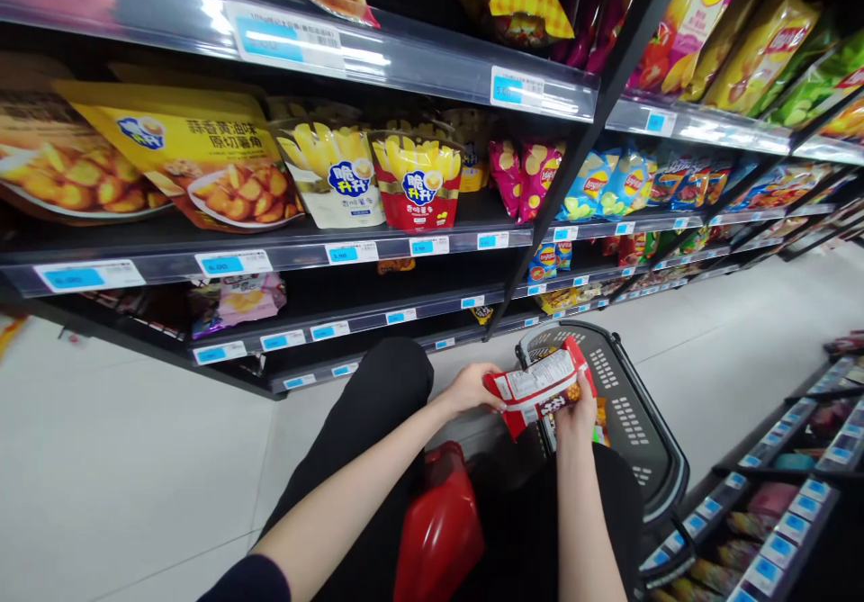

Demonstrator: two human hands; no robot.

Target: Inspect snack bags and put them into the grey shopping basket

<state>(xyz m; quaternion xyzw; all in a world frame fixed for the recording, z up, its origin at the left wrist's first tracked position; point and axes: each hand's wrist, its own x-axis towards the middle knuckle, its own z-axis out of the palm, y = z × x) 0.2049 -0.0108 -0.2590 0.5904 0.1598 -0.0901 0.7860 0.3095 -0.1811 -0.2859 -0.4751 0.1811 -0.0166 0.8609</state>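
A red snack bag (544, 381) with a white printed panel is held between both hands, over the near side of a dark shopping basket (625, 399). My left hand (471, 389) pinches its left end. My right hand (578, 408) grips the lower right end. Behind my right hand, part of an orange and green packet (600, 422) shows in the basket; the bag and hand hide the rest of it. A shiny red object (440, 530) sits between my legs, its kind unclear.
Shelves (283, 251) of snack bags with blue price tags run along the front. Yellow potato pouches (195, 157) and a red fries pouch (419, 179) stand there. Another low shelf (776, 512) lies at the right, with pale floor (729, 341) between.
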